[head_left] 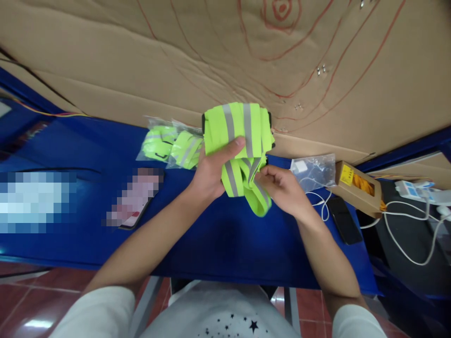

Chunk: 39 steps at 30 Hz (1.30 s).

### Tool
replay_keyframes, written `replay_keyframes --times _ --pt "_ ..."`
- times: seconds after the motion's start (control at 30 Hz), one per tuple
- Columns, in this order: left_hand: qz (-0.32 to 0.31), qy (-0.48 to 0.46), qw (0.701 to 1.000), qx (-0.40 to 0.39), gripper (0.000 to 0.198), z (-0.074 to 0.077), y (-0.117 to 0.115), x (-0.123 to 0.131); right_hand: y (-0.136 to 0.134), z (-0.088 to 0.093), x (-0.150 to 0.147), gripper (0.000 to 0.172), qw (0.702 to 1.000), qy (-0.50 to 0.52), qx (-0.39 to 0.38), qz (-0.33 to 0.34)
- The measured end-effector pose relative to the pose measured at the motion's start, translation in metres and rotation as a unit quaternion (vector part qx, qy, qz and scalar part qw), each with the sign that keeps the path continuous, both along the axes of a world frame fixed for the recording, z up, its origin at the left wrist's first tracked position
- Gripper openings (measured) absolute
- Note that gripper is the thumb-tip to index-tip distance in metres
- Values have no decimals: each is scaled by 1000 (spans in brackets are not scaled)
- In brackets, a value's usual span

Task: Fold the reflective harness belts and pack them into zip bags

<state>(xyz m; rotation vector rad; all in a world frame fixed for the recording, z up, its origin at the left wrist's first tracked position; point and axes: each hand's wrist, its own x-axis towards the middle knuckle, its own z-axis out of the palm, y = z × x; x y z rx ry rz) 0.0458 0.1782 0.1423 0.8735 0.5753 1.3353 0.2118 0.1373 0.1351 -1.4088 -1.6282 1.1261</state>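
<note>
A folded bundle of neon yellow-green reflective straps (pixel 215 129) with grey stripes and black buckles is held up above the blue table. My left hand (pixel 214 171) grips it from the lower left, the thumb pressed over its front. Below the bundle, a loose looped end of strap hangs down. My right hand (pixel 282 185) pinches that loose part at its right side, fingers curled. To the left of the bundle lie two clear plastic bags (pixel 158 141) holding similar yellow-green straps, near the back of the table. The bundle partly covers the right-hand bag.
A cardboard wall (pixel 141 70) with red drawn lines rises behind the blue table (pixel 225 244). On the left lie a pixelated phone (pixel 137 197) and a blurred bright patch. On the right are a clear bag (pixel 313 171), a black phone (pixel 343 220), a cardboard box (pixel 359 188) and white cables.
</note>
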Motion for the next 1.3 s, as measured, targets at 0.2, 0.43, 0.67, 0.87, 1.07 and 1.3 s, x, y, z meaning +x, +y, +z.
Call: replay_keyframes --times 0.2,0.43,0.67,0.87,1.07,1.3 --pt "42 96 994 -28 50 -9 1 0 2 -1 34 39 962 -214 82 148" --pt "-143 111 983 -25 56 -13 -6 2 -9 42 70 60 994 -17 93 55" --pt "-199 85 972 -87 41 -20 -15 14 -2 24 28 44 992 0 119 -30" --pt "-262 63 955 -126 39 -23 -11 15 3 22 37 51 996 36 75 15" --pt "-329 -15 924 -192 40 -28 -13 24 7 16 33 43 989 78 116 -56" --pt "-356 -17 904 -237 33 -33 -22 35 2 14 30 42 990 48 101 -84"
